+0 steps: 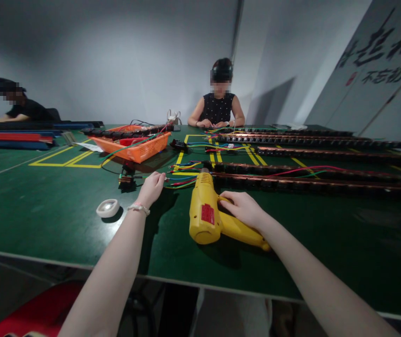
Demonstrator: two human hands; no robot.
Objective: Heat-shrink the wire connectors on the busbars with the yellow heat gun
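My right hand is wrapped round the upper handle of a yellow heat gun with a red label. Its nozzle points away from me, right by a bundle of coloured wires. My left hand is closed, fingertips pinching the end of a wire left of the nozzle. The exact grip is partly hidden by the fingers. These wires come off a long black strip with copper bars that runs off to the right. Just left of my left hand lies a small black connector block.
An orange basket stands beyond my left hand, with a black strip across it. A round white dish sits at the left. Further copper-barred strips lie behind on the green table. One person sits opposite; another is far left.
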